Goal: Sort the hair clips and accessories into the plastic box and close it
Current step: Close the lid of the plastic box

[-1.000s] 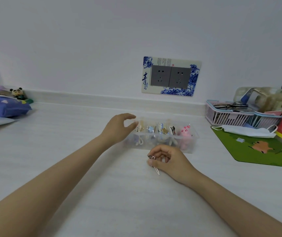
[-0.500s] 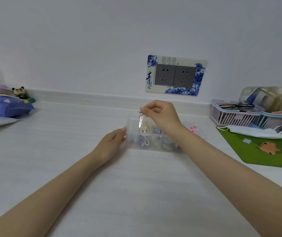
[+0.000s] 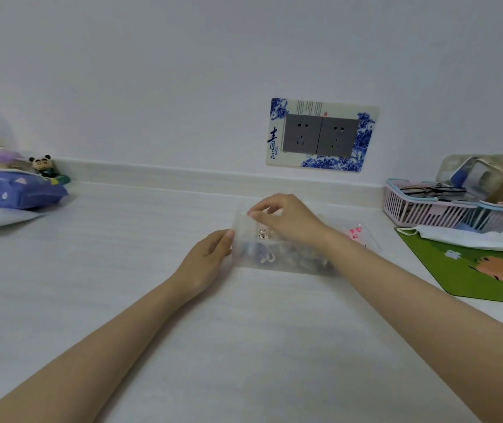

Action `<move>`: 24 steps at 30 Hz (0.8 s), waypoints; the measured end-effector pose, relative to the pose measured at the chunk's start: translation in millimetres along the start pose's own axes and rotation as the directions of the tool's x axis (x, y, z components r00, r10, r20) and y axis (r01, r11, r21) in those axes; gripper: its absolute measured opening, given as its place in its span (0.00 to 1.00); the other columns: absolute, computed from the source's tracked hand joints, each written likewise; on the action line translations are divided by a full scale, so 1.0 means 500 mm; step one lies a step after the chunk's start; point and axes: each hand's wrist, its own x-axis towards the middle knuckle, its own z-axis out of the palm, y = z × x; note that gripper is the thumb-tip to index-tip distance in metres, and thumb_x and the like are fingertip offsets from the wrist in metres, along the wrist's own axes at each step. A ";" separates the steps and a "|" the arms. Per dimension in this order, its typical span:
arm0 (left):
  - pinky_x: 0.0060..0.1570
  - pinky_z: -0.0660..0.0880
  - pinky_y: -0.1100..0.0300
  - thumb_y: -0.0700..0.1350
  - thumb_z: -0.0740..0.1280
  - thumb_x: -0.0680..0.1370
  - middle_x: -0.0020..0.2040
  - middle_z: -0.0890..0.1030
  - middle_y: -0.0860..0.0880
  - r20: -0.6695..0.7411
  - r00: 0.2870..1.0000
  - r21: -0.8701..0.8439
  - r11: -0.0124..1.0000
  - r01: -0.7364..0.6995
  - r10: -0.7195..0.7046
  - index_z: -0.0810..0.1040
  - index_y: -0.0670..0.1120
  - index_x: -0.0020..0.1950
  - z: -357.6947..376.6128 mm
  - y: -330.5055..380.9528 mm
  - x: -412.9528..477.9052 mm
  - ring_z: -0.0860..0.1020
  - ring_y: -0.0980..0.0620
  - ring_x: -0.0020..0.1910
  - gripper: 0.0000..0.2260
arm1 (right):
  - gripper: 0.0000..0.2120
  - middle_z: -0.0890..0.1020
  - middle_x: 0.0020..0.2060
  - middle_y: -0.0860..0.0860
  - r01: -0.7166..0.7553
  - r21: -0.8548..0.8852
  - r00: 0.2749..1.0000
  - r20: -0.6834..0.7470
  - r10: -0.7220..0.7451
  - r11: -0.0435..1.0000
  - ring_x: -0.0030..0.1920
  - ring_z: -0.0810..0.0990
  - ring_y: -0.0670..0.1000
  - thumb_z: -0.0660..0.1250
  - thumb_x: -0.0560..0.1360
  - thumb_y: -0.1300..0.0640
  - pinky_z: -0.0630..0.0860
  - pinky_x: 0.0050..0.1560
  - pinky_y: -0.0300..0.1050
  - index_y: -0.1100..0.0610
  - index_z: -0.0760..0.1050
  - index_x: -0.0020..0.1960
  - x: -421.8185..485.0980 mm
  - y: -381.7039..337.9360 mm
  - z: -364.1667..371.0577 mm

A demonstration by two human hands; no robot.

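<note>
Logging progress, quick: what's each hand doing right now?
Left hand: holds the left end of the plastic box.
Right hand: curled above the box; whether it pinches anything cannot be told.

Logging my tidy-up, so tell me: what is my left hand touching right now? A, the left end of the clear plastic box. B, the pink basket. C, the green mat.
A: the left hand grips the left end of the clear plastic box, thumb against its end wall.
</note>
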 end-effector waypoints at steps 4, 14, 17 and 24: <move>0.66 0.67 0.54 0.58 0.57 0.79 0.63 0.77 0.54 -0.010 0.999 -0.056 0.997 0.044 -0.045 0.72 0.51 0.66 0.001 0.013 0.007 0.75 0.54 0.61 0.19 | 0.09 0.77 0.58 0.46 0.003 0.054 0.960 -0.278 0.013 0.999 0.57 0.74 0.47 0.66 0.74 0.48 0.68 0.56 0.42 0.48 0.78 0.53 -0.046 0.063 -0.095; 0.70 0.63 0.50 0.66 0.60 0.73 0.66 0.74 0.50 0.122 0.938 -0.346 0.872 0.346 -0.324 0.68 0.46 0.70 0.024 0.070 0.115 0.74 0.51 0.63 0.33 | 0.30 0.79 0.61 0.56 -0.419 0.682 0.788 -0.055 0.613 0.600 0.59 0.78 0.56 0.68 0.70 0.40 0.72 0.63 0.53 0.57 0.71 0.66 -0.113 0.186 -0.131; 0.70 0.63 0.46 0.72 0.63 0.64 0.66 0.74 0.50 0.108 0.933 -0.341 0.869 0.359 -0.343 0.69 0.48 0.69 0.028 0.073 0.125 0.75 0.53 0.61 0.41 | 0.25 0.83 0.53 0.58 -0.372 0.772 0.810 -0.001 0.586 0.516 0.48 0.82 0.56 0.68 0.71 0.42 0.76 0.57 0.54 0.59 0.76 0.60 -0.115 0.193 -0.133; 0.71 0.61 0.48 0.60 0.68 0.72 0.74 0.64 0.52 0.009 0.974 -0.397 0.893 0.212 -0.226 0.55 0.49 0.76 0.033 0.077 0.129 0.66 0.52 0.70 0.38 | 0.54 0.76 0.65 0.52 -0.256 0.796 0.840 -0.098 0.534 0.549 0.63 0.76 0.54 0.76 0.49 0.31 0.71 0.66 0.58 0.51 0.65 0.70 -0.112 0.202 -0.127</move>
